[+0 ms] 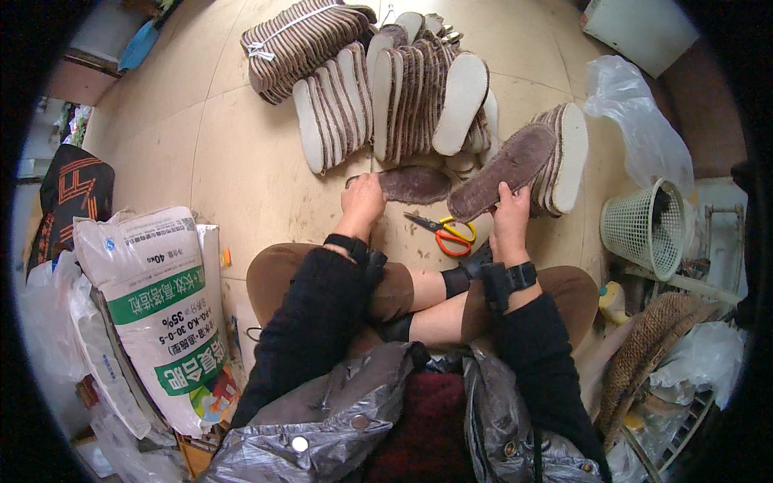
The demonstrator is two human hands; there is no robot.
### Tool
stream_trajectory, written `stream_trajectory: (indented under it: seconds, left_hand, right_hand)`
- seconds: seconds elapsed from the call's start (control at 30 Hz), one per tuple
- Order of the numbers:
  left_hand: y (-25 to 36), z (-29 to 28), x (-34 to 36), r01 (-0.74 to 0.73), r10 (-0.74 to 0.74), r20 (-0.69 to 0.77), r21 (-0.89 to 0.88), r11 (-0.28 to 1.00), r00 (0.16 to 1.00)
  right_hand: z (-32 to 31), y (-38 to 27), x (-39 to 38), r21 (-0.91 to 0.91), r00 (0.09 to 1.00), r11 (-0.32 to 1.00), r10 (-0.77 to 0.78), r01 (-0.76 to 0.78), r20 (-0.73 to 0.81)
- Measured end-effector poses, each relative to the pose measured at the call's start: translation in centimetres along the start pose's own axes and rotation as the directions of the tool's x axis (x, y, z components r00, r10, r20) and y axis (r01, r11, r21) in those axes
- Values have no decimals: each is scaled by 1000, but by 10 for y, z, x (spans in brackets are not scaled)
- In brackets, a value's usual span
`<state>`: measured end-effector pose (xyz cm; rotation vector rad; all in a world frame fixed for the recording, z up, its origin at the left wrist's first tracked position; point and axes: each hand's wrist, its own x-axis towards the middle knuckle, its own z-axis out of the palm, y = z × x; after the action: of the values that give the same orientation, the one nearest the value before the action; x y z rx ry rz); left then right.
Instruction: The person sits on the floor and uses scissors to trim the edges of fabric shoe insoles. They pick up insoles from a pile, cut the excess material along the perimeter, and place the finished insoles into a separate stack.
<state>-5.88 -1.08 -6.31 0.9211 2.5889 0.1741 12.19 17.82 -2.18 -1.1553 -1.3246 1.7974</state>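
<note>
My right hand (510, 217) holds a brown fuzzy insole (503, 171) by its lower end, lifted and tilted up to the right. My left hand (361, 201) rests on the floor, its fingers on the end of a second brown insole (415, 184) lying flat. Scissors with orange and yellow handles (445, 232) lie on the floor between my hands. Behind them stand rows of striped insoles with pale soles (394, 101), and a tied bundle of insoles (298, 44) lies further back. A smaller stack of insoles (565, 157) leans at the right.
A large white printed sack (165, 310) stands at my left. A pale green mesh basket (644, 228) lies on its side at the right, with clear plastic bags (644, 129) behind it and woven items (652, 350) nearer me. I sit cross-legged on the tan tiled floor (241, 169).
</note>
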Motion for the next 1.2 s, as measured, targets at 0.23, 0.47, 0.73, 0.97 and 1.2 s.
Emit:
stream_trajectory:
  seconds: [0.23, 0.47, 0.73, 0.97, 1.2]
  left_hand:
    - [5, 30, 19, -49, 89, -83, 404, 913, 993]
    - [-1, -21, 6, -89, 144, 229, -237, 967, 963]
    - [35, -84, -64, 127, 178, 101, -982, -142, 979]
    - [56, -31, -109, 221, 91, 206, -954, -202, 974]
    - [59, -17, -110, 79, 252, 89, -996, 49, 964]
  right_hand:
    - [5, -9, -8, 2, 999, 1000, 23, -23, -27]
    - [6, -11, -7, 21, 1000, 1000, -10, 11, -29]
    - [20, -8, -27, 88, 934, 985, 111, -149, 341]
    - [42, 16, -67, -69, 768, 948, 293, -311, 570]
    - [28, -10, -38, -299, 932, 900, -237, 317, 274]
